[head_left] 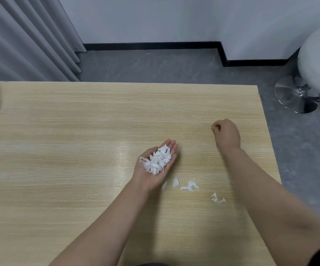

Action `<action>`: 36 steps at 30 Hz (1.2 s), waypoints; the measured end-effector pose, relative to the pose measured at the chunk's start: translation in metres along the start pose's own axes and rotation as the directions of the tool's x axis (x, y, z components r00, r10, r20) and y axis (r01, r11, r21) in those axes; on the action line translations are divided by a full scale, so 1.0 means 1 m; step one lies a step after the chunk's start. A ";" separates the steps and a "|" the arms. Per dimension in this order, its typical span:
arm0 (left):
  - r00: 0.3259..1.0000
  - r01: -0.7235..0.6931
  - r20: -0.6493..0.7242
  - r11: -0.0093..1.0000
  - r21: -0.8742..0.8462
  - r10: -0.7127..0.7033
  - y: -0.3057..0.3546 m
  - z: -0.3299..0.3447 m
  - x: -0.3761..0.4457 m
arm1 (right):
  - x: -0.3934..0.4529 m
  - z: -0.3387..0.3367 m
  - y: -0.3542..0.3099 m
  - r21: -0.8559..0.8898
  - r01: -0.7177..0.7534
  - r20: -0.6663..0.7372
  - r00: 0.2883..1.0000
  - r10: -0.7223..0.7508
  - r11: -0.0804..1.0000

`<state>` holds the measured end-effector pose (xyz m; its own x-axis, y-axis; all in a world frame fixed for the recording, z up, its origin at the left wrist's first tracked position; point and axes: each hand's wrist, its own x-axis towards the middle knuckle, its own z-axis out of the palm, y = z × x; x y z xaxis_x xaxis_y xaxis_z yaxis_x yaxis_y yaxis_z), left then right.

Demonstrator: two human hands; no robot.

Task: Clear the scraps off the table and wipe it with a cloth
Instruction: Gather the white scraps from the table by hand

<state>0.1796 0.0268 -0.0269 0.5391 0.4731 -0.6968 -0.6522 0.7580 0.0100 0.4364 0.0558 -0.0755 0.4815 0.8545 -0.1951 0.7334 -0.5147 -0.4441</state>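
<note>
Scraps [157, 160] of torn white paper heap in cupped left hand [153, 166].

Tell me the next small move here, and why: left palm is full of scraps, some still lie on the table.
Probably bring the right hand, fingers curled and no scrap visible in it, back to the loose scraps lying on the table beside the left hand. Pinch them up and add them to the scrap pile in that cupped palm. No cloth is in view, so wiping likely waits.

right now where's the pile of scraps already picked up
In the head view, the pile of scraps lies in the upturned left hand, mid-table.
</note>
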 end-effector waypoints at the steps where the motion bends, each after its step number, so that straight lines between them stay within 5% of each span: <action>1: 1.000 -0.008 0.000 1.000 -0.001 0.008 0.000 -0.001 -0.002 | -0.001 -0.002 -0.001 -0.009 0.018 0.014 1.000 -0.018 1.000; 6: 0.999 -0.047 -0.005 0.999 -0.014 0.047 -0.004 -0.007 -0.015 | -0.037 -0.020 -0.039 0.149 0.168 -0.001 0.985 -0.170 0.974; 10: 0.998 -0.066 -0.012 0.998 -0.020 0.066 -0.011 -0.009 -0.033 | -0.108 -0.032 -0.078 0.397 0.377 0.004 0.911 -0.413 0.837; 14: 0.995 -0.103 -0.001 0.995 0.009 0.103 -0.021 -0.013 -0.056 | -0.156 -0.027 -0.091 0.356 0.544 0.004 0.812 -0.583 0.760; 19: 0.979 -0.157 -0.124 0.987 0.044 0.161 -0.032 -0.023 -0.078 | -0.187 -0.019 -0.096 0.189 0.578 0.004 0.808 -0.590 0.794; 21: 0.992 -0.112 -0.060 0.994 0.005 0.112 -0.030 -0.030 -0.086 | -0.196 -0.017 -0.100 0.158 0.584 0.007 0.805 -0.593 0.796; 30: 0.996 -0.087 -0.002 0.995 -0.050 0.087 -0.020 -0.059 -0.108 | -0.216 -0.010 -0.109 0.382 0.427 0.024 0.882 -0.470 0.820; 36: 0.995 -0.103 -0.022 0.994 -0.036 0.102 -0.012 -0.070 -0.113 | -0.214 -0.004 -0.104 0.369 0.377 0.022 0.910 -0.413 0.850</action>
<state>0.0897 -0.0671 0.0018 0.4579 0.5381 -0.7077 -0.7230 0.6886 0.0559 0.2587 -0.0741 0.0157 0.1247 0.9921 -0.0134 0.6275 -0.0893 -0.7735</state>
